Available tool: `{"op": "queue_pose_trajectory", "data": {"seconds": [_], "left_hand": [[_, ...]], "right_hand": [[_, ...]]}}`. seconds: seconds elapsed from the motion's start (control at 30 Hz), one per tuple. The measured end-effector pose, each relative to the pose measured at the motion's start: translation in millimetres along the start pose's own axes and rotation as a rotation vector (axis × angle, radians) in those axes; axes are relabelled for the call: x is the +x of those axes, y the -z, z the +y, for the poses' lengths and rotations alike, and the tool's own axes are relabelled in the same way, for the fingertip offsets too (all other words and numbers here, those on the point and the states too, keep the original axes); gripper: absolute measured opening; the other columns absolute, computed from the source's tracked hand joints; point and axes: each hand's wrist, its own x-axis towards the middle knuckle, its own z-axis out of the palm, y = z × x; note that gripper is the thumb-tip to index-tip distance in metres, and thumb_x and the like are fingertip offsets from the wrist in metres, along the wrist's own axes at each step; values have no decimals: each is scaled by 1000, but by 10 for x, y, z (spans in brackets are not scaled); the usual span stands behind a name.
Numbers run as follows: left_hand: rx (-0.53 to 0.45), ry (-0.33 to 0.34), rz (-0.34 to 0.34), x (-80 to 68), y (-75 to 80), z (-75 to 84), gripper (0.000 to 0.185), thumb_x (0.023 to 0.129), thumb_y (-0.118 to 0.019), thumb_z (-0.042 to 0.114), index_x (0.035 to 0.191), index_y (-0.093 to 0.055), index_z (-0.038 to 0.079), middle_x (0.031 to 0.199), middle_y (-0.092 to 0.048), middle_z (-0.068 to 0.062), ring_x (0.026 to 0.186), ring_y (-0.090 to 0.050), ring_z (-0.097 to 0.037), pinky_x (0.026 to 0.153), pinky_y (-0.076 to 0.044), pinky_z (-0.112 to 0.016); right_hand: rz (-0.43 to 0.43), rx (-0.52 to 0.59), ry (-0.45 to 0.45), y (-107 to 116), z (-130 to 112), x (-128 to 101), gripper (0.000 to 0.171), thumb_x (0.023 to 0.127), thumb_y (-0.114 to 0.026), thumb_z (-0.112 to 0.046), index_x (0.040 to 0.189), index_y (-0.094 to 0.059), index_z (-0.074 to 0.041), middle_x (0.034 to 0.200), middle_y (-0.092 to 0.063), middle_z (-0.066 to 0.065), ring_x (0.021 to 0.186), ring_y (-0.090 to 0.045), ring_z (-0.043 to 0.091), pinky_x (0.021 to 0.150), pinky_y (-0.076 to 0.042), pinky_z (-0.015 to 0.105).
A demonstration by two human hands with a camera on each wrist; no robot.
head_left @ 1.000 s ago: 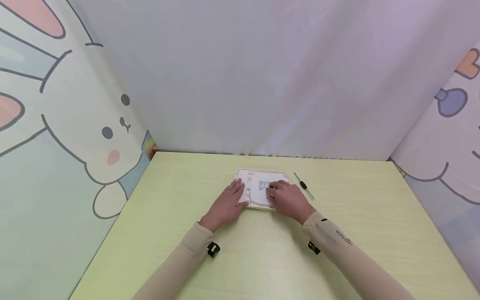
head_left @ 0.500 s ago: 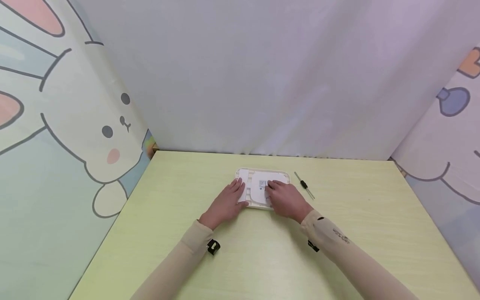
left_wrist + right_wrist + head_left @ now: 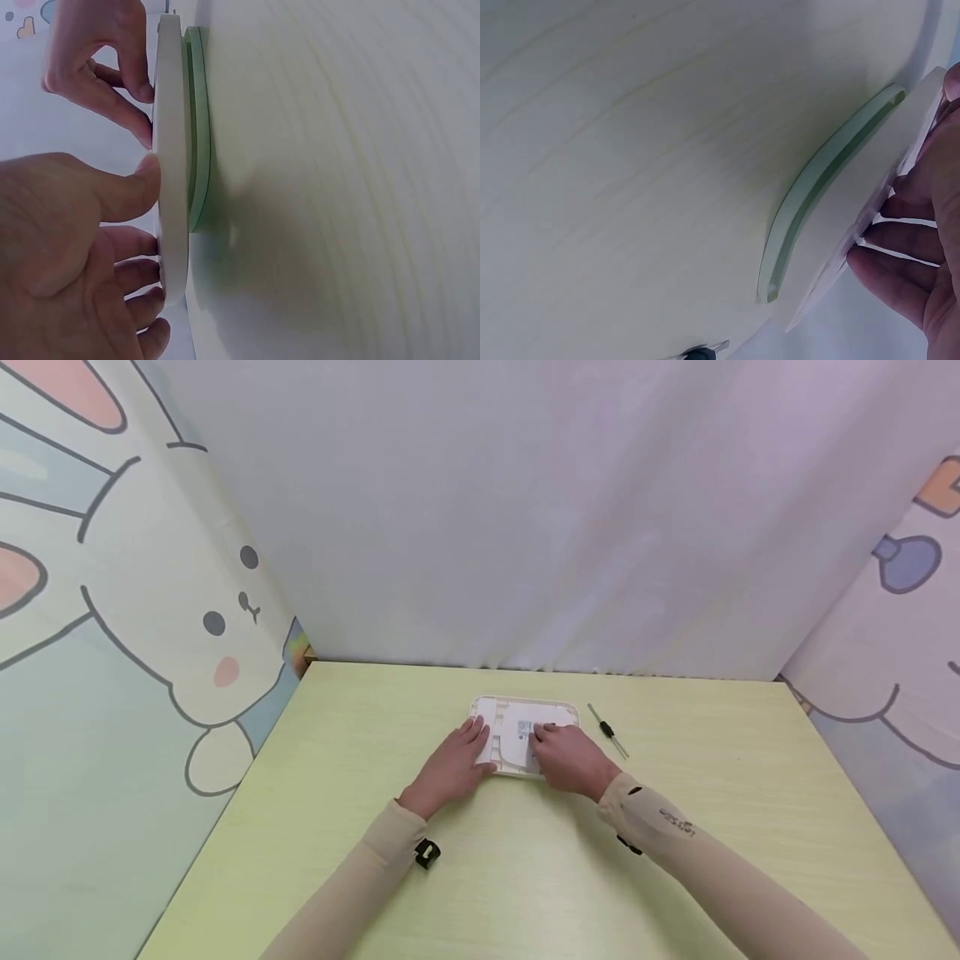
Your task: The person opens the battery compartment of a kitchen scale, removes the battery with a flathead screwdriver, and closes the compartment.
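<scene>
A flat cream-white device (image 3: 510,727) with rounded corners lies underside up on the table, a printed label at its centre. The wrist views show its white body (image 3: 172,187) (image 3: 847,217) resting on a thin green layer (image 3: 199,150) (image 3: 817,180). My left hand (image 3: 453,766) lies flat on the device's left part, thumb (image 3: 127,187) against the near edge. My right hand (image 3: 570,756) sits on the centre and right part, bent fingertips (image 3: 139,94) touching the underside beside the label. Neither hand holds anything.
A small black-handled screwdriver (image 3: 607,731) lies on the pale green table (image 3: 525,877) just right of the device. Cartoon-printed curtains (image 3: 150,610) enclose the table on the left, back and right.
My right hand and forearm have shifted slightly to the left over the device. The left hand and the device have stayed put.
</scene>
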Motion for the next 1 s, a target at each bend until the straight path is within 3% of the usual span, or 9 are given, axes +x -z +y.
{"op": "queue_pose_trajectory", "data": {"seconds": [0.37, 0.67, 0.9, 1.0], "left_hand": [[11, 9, 7, 12, 23, -7, 70, 107, -60, 35, 160, -38, -5, 173, -30, -20, 164, -23, -35, 135, -24, -48], [18, 8, -5, 32, 14, -15, 70, 108, -59, 36, 160, -39, -4, 173, -30, -19, 164, -23, -34, 135, -24, -48], [11, 2, 2, 23, -3, -11, 69, 107, -60, 35, 159, -40, -6, 172, -31, -20, 163, -25, -36, 134, -26, -50], [15, -6, 3, 16, 8, 0, 69, 108, -59, 35, 159, -39, -6, 172, -31, -21, 163, -25, -36, 134, -26, -50]], "right_hand": [[62, 0, 10, -17, 39, -14, 20, 93, -69, -14, 108, -77, -2, 111, -76, 11, 99, -76, 25, 72, -67, 42], [58, 154, -56, 28, 72, -40, 12, 98, -70, -18, 101, -77, -8, 121, -77, 10, 110, -74, 27, 86, -66, 46], [35, 52, -8, 32, 10, -15, 12, 94, -68, -14, 94, -76, -5, 97, -70, 7, 81, -69, 21, 64, -63, 40], [26, 16, 9, 23, -11, -17, 14, 92, -67, -12, 96, -76, -2, 95, -69, 9, 78, -68, 22, 63, -63, 40]]}}
